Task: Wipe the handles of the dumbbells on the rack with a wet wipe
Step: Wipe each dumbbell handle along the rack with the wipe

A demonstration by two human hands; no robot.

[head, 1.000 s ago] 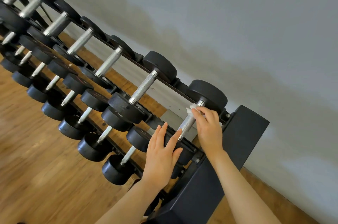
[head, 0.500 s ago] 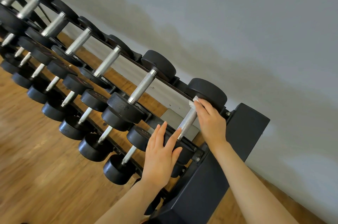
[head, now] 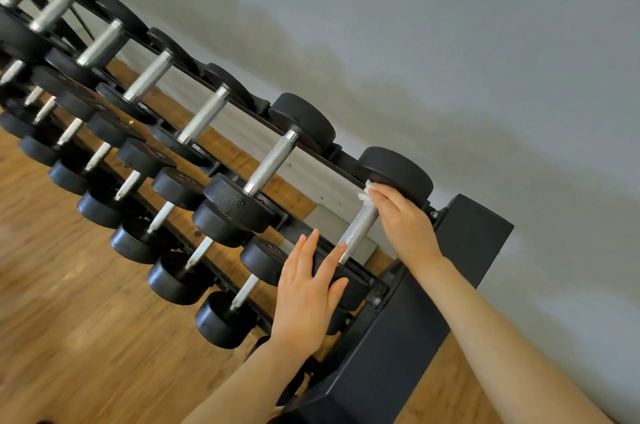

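Hands: two; wipe: one.

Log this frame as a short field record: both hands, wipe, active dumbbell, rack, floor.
left hand: open, fingers straight, resting on the near head of the end dumbbell
right hand: holds the wet wipe against the handle's far end
wet wipe: white, crumpled, mostly hidden under the fingers
active handle: knurled silver, end dumbbell on the top tier
rack: black, several tiers of black-headed dumbbells
floor: wood planks
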